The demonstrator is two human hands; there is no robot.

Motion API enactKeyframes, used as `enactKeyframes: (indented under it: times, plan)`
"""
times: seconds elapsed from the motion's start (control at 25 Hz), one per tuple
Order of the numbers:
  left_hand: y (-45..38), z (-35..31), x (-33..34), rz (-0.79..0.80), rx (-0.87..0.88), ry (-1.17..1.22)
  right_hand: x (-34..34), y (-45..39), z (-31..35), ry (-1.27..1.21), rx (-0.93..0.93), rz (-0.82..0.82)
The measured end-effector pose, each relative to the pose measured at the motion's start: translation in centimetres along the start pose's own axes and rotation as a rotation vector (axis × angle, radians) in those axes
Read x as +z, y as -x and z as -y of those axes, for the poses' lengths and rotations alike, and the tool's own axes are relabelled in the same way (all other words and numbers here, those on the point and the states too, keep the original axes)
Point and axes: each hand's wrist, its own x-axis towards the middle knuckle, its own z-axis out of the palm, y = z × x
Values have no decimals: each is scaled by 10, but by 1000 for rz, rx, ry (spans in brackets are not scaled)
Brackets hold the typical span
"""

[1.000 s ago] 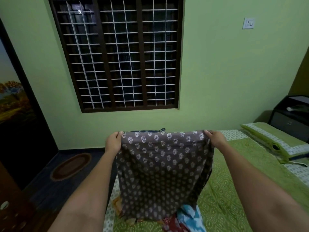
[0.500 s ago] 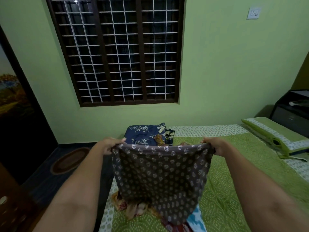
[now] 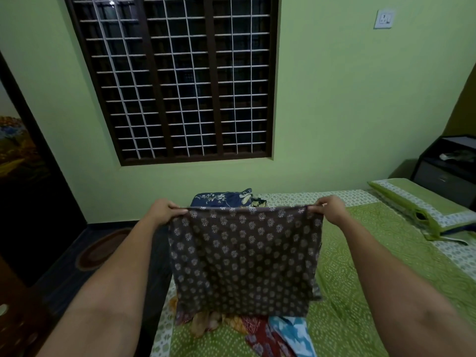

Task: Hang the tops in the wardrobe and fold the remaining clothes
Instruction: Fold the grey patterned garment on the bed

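At centre frame, the left hand (image 3: 162, 211) and right hand (image 3: 332, 210) each pinch a top corner of the brown flower-printed cotton garment (image 3: 244, 258), fingers curled on it; it hangs above the green quilted bed (image 3: 360, 292), over loose colourful clothes (image 3: 270, 333).

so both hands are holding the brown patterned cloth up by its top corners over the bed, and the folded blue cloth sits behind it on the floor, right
Not quite. The head view shows the folded blue cloth on the bed, not the floor. The rest holds: the left hand and right hand each grip a top corner of the brown patterned cloth over the bed.
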Motion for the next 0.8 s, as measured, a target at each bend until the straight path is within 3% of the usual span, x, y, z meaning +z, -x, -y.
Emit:
enactKeyframes:
  times: [0.08,0.16,0.28,0.4,0.52,0.6,0.64,0.72,0.8]
  plan:
    - [-3,-8,-9,-191,24,303,-16,-2,15,-260,-48,-184]
    - [-8,-15,-15,-331,15,486,-27,-6,25,-349,-50,-259]
    - [-13,-18,-9,-378,-22,475,-27,-13,22,-320,10,-286]
    - [-13,-31,-18,-393,-10,621,-42,-12,43,-572,-46,-269]
    - [12,-64,-62,-369,270,1004,-92,16,77,-988,-322,-149]
    - [45,-90,-99,-326,600,1358,-131,41,96,-1312,-602,-45]
    - [61,-107,-110,-276,724,1401,-141,48,106,-1401,-713,16]
    - [78,-153,-111,-129,812,1266,-138,51,140,-1394,-790,129]
    - [79,-207,-87,-31,874,1044,-112,45,186,-1323,-718,197]
